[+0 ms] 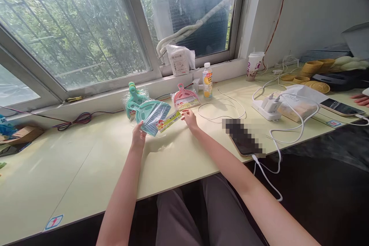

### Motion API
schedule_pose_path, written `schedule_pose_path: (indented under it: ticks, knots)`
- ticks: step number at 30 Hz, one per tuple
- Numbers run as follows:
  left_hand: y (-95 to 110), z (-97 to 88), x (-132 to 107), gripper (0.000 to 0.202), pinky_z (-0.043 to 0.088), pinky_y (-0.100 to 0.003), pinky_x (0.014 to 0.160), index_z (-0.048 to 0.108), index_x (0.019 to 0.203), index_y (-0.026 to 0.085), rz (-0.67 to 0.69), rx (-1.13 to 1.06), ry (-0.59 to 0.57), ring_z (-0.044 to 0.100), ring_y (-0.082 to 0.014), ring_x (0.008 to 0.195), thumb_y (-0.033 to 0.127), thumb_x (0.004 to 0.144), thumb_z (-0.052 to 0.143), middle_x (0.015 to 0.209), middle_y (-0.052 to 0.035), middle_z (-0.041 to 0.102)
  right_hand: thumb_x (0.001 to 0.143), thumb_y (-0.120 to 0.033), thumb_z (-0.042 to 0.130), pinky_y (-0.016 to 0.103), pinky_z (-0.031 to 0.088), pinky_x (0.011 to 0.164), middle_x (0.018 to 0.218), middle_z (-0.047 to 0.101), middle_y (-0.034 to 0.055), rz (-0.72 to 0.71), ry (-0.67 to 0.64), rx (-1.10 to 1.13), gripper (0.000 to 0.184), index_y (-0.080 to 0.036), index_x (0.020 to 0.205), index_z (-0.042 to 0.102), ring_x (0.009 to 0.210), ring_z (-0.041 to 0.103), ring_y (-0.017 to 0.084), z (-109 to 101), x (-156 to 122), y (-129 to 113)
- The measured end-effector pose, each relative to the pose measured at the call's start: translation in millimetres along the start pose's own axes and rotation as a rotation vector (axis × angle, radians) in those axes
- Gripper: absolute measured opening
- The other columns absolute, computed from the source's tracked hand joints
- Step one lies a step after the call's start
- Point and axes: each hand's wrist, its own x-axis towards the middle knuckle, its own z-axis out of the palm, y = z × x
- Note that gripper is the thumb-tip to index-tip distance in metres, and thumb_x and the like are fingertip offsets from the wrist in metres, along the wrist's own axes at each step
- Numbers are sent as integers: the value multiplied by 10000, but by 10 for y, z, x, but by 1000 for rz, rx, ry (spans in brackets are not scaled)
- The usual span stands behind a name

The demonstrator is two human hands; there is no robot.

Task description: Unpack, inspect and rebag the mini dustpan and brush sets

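My left hand (138, 135) is closed on the lower edge of a teal mini dustpan-and-brush set (150, 114) in clear plastic wrap, lifted a little above the pale yellow table (86, 169). My right hand (189, 117) pinches the set's paper label card (168, 121) at its right end. A second teal set (133, 102) leans against the window ledge just behind. A pink set (184, 98) in wrap rests against the ledge to the right of my right hand.
A small drink bottle (207, 80) and a white bag (178, 60) stand by the window. To the right lie a white cable (221, 103), a phone (243, 138), a power strip with chargers (266, 107), a cup (254, 65), another phone (340, 107) and another person's fingers (360, 100).
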Motion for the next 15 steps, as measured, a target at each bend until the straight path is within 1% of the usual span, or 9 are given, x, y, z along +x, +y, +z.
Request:
schedule_pose_path:
  ticks: [3,6,8,9,10,11,13,14,15]
  knots:
    - [1,14,-21,89,560,-169,620,675,847,153,-7,-12,-10,683,-116,687,135,761,688,764,-14,708,831,-295,589,249,509,663,895,662,-1,-28,-41,-4,139,-223,945,554,681,636,115,69,-72,0]
    - [4,25,-32,125,565,-180,622,683,884,151,0,-9,-31,688,-126,692,135,760,689,783,-20,717,740,-194,677,244,518,660,853,654,-10,11,-114,-3,258,-222,965,553,712,634,124,129,-124,19]
    - [11,25,-30,138,562,-177,625,685,896,149,5,-4,-21,686,-121,685,134,758,689,771,-16,713,728,-145,660,254,526,683,828,647,-16,34,-96,3,261,-214,957,556,675,631,117,109,-105,19]
    - [15,22,-28,142,561,-175,632,684,899,148,5,-3,-13,684,-116,682,136,758,689,763,-12,710,738,-144,640,264,531,700,848,652,-8,46,-40,16,250,-209,964,555,665,636,118,73,-78,12]
    - [20,18,-24,143,560,-173,640,683,902,148,5,-6,-3,683,-111,683,138,760,688,762,-9,707,757,-157,616,278,536,722,898,660,11,60,51,34,242,-206,986,551,677,647,125,21,-41,3]
    - [25,14,-21,141,557,-171,644,680,903,147,6,-12,5,683,-106,684,140,762,685,765,-8,706,784,-174,582,296,540,752,973,665,41,75,175,47,244,-204,1023,544,721,664,141,-43,1,-10]
    - [33,5,-19,125,552,-163,638,674,892,145,10,-29,12,682,-101,694,140,767,680,782,-13,709,839,-189,481,349,533,841,1163,630,115,118,475,43,303,-199,1140,506,906,679,195,-191,81,-38]
    - [36,3,-20,113,549,-161,631,671,882,145,13,-37,9,683,-101,702,139,769,678,791,-17,710,852,-183,434,391,514,901,1260,583,148,146,606,23,357,-197,1206,471,1038,651,226,-261,110,-55]
    - [37,2,-22,100,546,-159,620,669,869,146,16,-43,5,682,-102,705,137,770,677,795,-19,711,852,-175,405,444,480,963,1353,516,175,168,700,-4,416,-194,1268,430,1171,589,257,-320,126,-74]
